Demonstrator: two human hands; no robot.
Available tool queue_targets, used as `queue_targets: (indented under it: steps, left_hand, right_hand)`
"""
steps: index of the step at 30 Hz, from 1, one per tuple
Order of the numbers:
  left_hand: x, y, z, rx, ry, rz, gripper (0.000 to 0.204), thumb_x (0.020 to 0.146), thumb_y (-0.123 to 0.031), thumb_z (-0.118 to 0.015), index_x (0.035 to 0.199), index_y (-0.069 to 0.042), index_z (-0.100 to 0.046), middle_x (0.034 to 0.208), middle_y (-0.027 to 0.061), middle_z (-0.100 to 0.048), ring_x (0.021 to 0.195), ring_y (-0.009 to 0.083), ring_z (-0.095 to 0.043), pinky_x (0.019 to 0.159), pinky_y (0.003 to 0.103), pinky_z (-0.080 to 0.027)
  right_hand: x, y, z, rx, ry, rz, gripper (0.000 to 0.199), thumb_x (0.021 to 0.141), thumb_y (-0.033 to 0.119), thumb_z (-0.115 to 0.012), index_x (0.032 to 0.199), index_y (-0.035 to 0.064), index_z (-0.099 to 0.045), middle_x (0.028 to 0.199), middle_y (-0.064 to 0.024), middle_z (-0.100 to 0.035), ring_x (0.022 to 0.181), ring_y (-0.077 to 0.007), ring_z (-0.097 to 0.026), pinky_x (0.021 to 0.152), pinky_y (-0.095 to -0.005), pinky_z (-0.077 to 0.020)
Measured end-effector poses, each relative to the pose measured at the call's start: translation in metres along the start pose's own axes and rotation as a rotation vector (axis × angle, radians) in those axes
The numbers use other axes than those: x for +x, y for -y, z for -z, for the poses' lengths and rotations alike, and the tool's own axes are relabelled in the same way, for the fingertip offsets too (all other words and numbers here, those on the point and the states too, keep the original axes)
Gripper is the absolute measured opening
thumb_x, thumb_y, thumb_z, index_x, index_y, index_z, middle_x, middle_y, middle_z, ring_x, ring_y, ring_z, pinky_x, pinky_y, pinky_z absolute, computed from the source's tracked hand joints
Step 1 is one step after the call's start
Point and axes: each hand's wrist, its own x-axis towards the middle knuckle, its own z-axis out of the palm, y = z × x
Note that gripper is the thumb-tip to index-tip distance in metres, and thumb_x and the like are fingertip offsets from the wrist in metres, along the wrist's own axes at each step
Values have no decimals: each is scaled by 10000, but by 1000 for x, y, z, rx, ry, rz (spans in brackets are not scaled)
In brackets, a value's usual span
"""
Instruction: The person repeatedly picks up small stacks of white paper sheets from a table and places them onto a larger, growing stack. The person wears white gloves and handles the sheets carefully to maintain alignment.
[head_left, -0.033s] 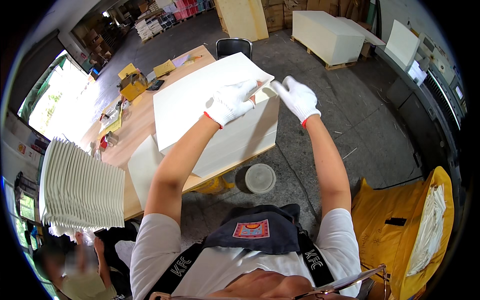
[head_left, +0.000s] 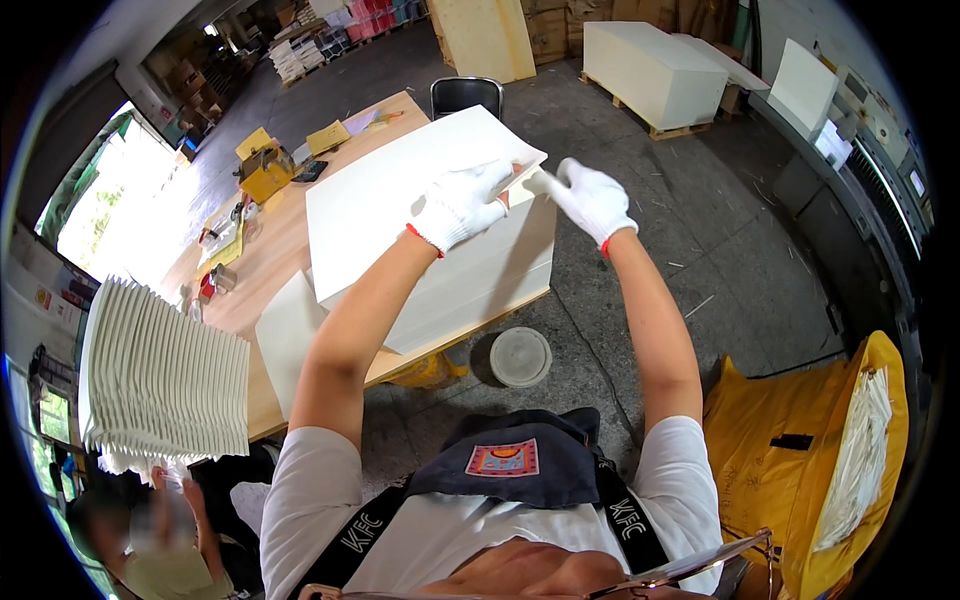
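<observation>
A tall stack of large white paper sheets [head_left: 400, 190] stands on the wooden table in front of me. My left hand [head_left: 460, 205], in a white knit glove with a red cuff and bare fingertips, rests on the stack's near right part. Its thumb and fingers close on the raised corner of the top sheets, with a gap showing beneath. My right hand [head_left: 595, 200], gloved the same way, is just off the stack's right edge. Its fingers are apart, and the slightly blurred fingertips reach toward the gap; whether they touch paper is unclear.
On the wooden table [head_left: 270, 255] are a yellow box [head_left: 266, 172], a calculator and a mug. A fanned paper pile [head_left: 165, 365] rises at left, near a seated person [head_left: 170, 530]. A round bucket [head_left: 521, 357], yellow bag [head_left: 800, 450], black chair [head_left: 467, 95] and machine [head_left: 850, 190] surround me.
My right hand has shifted slightly left, its fingertips closer to the raised corner of the sheets. The left hand keeps its place.
</observation>
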Motion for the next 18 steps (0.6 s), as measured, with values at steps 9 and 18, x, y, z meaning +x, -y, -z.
queue_targets:
  steps: [9, 18]
  left_hand:
    - [24, 19, -16, 140, -15, -4, 354, 889, -296, -579, 1217, -184, -652, 1090, 99, -718, 959, 312, -696, 824, 419, -552]
    - [24, 15, -9, -116, 47, 94, 392, 916, -276, -602, 1293, -185, -655, 1213, 114, -703, 1102, 304, -669, 957, 396, -514]
  right_hand:
    - [3, -7, -8, -124, -185, 316, 495, 959, 583, -535, 944, 103, -654, 842, -153, -675, 819, -357, -668, 715, -465, -515]
    - [24, 7, -12, 324, -136, 159, 466, 987, 540, -504, 976, 94, -635, 816, -133, -660, 732, -304, -649, 666, -400, -500]
